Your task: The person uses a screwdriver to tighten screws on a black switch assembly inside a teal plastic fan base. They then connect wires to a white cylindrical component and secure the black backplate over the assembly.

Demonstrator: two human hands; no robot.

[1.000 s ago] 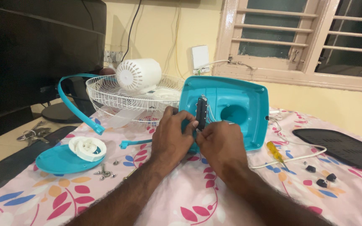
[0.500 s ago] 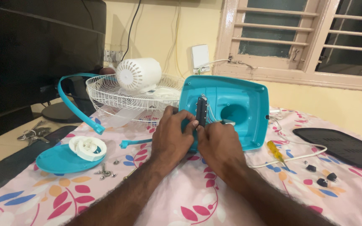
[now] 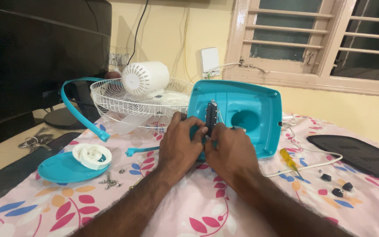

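A teal plastic fan base cover (image 3: 251, 109) stands tilted up on the flowered cloth, its hollow inside facing me. A narrow dark switch block (image 3: 211, 117) sits upright against its left part. My left hand (image 3: 181, 142) grips the cover's left edge, with the thumb at the block. My right hand (image 3: 230, 151) pinches the block's lower end from the right. Both hands touch each other over the cover's lower left corner.
A white wire fan guard (image 3: 128, 103) with a white motor housing (image 3: 144, 79) lies behind. A teal disc with a white cap (image 3: 73, 163), loose screws (image 3: 110, 180), a yellow screwdriver (image 3: 288, 159), a white cord, small black knobs (image 3: 336, 186) and a black panel (image 3: 360, 151) surround the hands.
Both hands stay at the switch block; only small finger shifts show. The cover has not moved.
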